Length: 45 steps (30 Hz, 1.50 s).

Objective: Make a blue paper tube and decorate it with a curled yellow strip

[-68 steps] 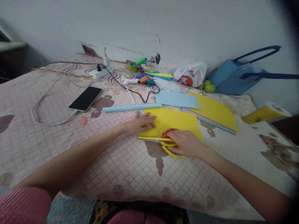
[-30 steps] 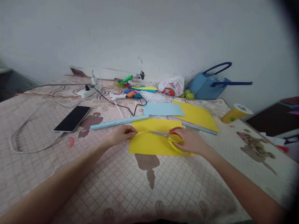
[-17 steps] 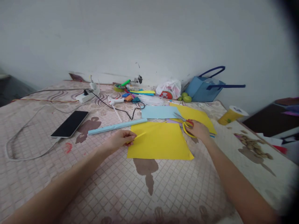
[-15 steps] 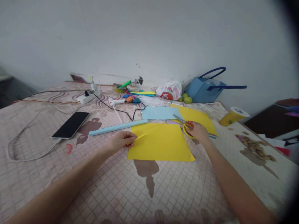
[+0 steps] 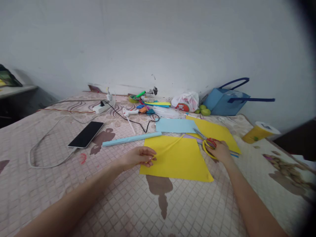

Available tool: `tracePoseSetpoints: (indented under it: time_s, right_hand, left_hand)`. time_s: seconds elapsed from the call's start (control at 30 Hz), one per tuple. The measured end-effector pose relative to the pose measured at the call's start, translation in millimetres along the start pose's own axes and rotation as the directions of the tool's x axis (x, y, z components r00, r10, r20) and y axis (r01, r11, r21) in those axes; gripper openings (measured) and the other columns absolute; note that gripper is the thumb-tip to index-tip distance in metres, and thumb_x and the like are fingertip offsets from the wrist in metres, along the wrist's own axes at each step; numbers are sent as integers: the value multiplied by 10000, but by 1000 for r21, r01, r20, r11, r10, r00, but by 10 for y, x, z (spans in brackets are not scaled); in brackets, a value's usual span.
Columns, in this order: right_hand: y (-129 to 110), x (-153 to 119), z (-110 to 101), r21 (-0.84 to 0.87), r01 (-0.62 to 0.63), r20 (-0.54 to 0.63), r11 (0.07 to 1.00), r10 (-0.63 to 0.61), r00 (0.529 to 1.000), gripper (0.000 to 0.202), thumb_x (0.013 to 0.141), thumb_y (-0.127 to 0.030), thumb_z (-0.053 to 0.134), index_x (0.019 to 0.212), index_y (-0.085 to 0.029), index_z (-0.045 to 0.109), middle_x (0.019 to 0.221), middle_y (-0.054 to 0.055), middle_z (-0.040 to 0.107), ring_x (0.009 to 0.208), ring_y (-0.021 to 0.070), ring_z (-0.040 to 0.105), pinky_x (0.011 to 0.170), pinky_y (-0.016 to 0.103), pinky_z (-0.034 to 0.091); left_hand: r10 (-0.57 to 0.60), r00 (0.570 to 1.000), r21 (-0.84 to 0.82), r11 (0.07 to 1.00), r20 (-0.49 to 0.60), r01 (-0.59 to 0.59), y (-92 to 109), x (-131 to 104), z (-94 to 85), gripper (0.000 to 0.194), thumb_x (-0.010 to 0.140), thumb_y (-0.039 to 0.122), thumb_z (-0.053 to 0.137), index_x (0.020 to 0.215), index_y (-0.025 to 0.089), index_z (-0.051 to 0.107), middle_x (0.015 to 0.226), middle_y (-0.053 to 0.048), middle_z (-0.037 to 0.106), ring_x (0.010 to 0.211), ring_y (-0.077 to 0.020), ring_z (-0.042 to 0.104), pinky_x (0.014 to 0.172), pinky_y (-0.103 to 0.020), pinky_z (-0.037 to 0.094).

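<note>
My left hand (image 5: 140,157) is closed in a pinch on a narrow yellow paper strip (image 5: 170,144), which slants up to the right over a yellow sheet (image 5: 180,163). That sheet lies flat on the table, its left edge beside my fingers. To its right, my right hand (image 5: 220,151) is closed around the handles of scissors (image 5: 208,144), one loop yellow and the other red. Their blades point up and left, over the edge of a light blue sheet (image 5: 175,125). A folded light blue paper strip (image 5: 130,139) lies beyond my left hand.
A phone (image 5: 86,134) on a white cable lies at left, near a power strip (image 5: 101,107). A glue gun (image 5: 130,112), a plastic bag (image 5: 185,101) and a blue bag (image 5: 225,100) stand farther back. At right are a yellow roll (image 5: 258,132) and peanuts (image 5: 286,168).
The view has turned left, so everything sits farther right and lower. More of the yellow strip now extends from my left hand. The scissors stay in my right hand.
</note>
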State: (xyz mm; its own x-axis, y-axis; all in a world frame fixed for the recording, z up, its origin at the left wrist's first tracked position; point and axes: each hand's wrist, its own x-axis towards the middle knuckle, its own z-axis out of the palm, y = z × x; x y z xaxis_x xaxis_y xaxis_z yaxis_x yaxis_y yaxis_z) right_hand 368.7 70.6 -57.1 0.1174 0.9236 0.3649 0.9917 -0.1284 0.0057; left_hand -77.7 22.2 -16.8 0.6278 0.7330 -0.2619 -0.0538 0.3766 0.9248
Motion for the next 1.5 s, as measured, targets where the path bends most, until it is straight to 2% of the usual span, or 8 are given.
tracePoseSetpoints:
  time_s: [0.17,0.33,0.5,0.73,0.93,1.1,1.27,1.5]
  right_hand:
    - [19,-23,-40,-180,-48,39,982,56,998,491,754,-518,507,942,-93,668,888,198,631,879,301,582,746,375,436]
    - [91,-62,-154,-81,-17,83,997,24,996,474,764,-554,476,877,-142,681,751,144,646,804,292,606,646,356,449]
    - [-141,14,-341,166,-24,-149,986,49,988,376,815,-459,442,922,-158,642,846,120,655,743,232,615,664,347,473]
    - [-1398,451,-484,577,362,-71,732,-396,915,252,853,-341,452,966,-186,615,902,72,639,775,160,614,644,266,502]
    - [-2979,860,-616,510,577,-58,638,-644,763,201,869,-298,474,961,-178,606,970,55,627,833,128,601,772,241,460]
    - [-3948,1249,-411,372,612,21,698,-665,746,268,863,-232,466,1094,-138,563,1211,160,521,991,231,575,821,335,450]
    - [-4341,1574,-136,262,589,122,764,-632,765,399,838,-276,541,1198,-111,495,1300,221,436,1072,287,538,851,390,450]
    - [-4441,1826,-29,243,629,206,739,-673,711,340,878,-331,513,1169,-155,515,1156,90,552,985,203,565,825,420,480]
  left_hand:
    - [-44,998,-9,999,50,44,-48,10,-4,347,672,323,739,940,123,646,905,-71,683,658,-90,615,687,-244,471]
    - [-49,997,-39,998,55,51,-89,34,4,369,670,372,732,928,119,655,907,-74,678,706,-115,623,718,-269,473]
    - [-48,998,-48,998,34,50,-84,34,24,376,661,394,735,897,115,648,852,-61,678,723,-128,628,732,-274,471]
    - [5,999,120,993,-32,-1,-166,72,-6,409,694,460,680,901,113,617,786,-51,665,700,-138,632,722,-291,487]
    - [70,997,149,986,17,-71,-274,116,-41,382,762,472,606,917,123,590,720,-31,634,620,-111,594,645,-256,460]
    - [135,990,230,963,52,-143,-255,84,-41,344,801,458,559,892,128,590,724,-29,607,647,-120,583,596,-230,413]
    - [119,991,158,979,57,-127,-270,88,-42,362,792,479,554,873,127,581,692,-31,609,630,-120,581,547,-214,379]
    - [89,995,50,995,48,-92,-255,85,-28,411,747,528,582,859,132,570,662,-25,603,575,-102,568,534,-206,380]
